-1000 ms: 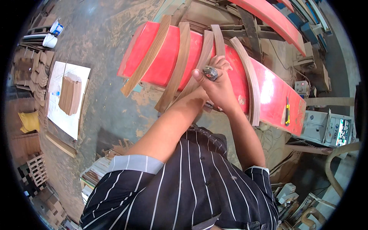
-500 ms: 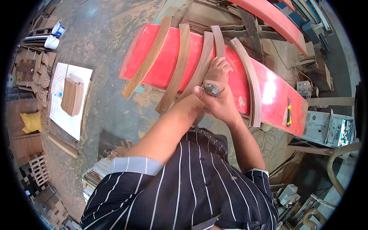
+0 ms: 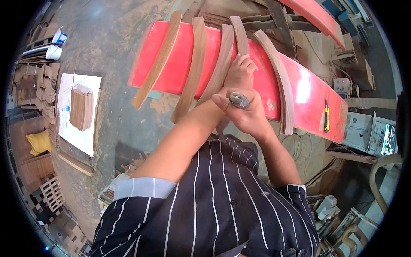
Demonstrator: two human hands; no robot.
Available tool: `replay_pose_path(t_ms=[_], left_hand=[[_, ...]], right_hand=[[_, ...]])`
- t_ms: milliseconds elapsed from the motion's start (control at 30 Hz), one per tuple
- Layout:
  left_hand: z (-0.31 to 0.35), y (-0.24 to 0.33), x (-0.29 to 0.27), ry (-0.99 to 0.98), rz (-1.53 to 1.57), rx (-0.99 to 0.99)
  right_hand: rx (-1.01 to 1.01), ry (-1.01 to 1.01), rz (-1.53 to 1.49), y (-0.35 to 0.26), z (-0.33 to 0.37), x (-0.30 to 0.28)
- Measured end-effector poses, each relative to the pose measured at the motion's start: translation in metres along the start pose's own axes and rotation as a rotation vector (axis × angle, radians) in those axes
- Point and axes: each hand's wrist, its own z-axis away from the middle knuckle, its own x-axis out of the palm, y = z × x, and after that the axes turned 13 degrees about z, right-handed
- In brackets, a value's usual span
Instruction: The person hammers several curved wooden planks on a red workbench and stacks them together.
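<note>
My left hand is closed round the lower part of a short curved wooden slat, which lies across a long red panel. Just nearer to me, my right hand grips a tool with a rounded, worn grey end that points up. The rest of that tool is hidden by the fist and the left wrist. To the left of my hands are three more curved slats, a light brown one, a middle one and one beside my left hand. Another curved slat lies to the right.
A yellow and black utility knife rests at the panel's right end. Beyond it stands a white machine with a screen. On the floor at left, a stack of curved wooden pieces sits on a white sheet. A second red panel is at upper right.
The whole view has shifted a little, so the panel and slats appear higher. My right hand with the tool is slightly farther from my left fingers. Both hands keep their grip.
</note>
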Motion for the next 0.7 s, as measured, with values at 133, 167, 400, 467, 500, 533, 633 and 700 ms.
replay_pose_path(t_ms=[133, 167, 400, 467, 500, 533, 633, 700], left_hand=[[0.0, -0.002, 0.002, 0.0, 0.006, -0.013], [0.0, -0.002, 0.003, 0.003, 0.009, -0.019], [0.001, 0.0, 0.001, -0.041, 0.019, -0.041], [-0.001, 0.005, -0.004, -0.069, -0.001, -0.056], [-0.001, 0.007, -0.005, -0.07, -0.001, -0.054], [-0.002, 0.009, -0.006, -0.072, -0.001, -0.052], [-0.001, 0.01, -0.006, -0.042, -0.002, -0.032], [-0.003, 0.009, -0.006, -0.023, -0.009, -0.014]], right_hand=[[-0.041, 0.022, 0.023, 0.0, 0.0, -0.002], [-0.037, 0.015, -0.001, -0.002, 0.001, -0.004], [-0.014, 0.065, 0.077, 0.009, 0.011, -0.024], [0.075, 0.093, 0.051, 0.007, 0.016, -0.035], [0.123, 0.112, 0.034, 0.008, 0.019, -0.04], [0.057, 0.089, 0.022, 0.012, 0.023, -0.043], [0.003, 0.166, -0.002, 0.01, 0.029, -0.042], [-0.141, 0.209, 0.125, 0.002, 0.043, -0.046]])
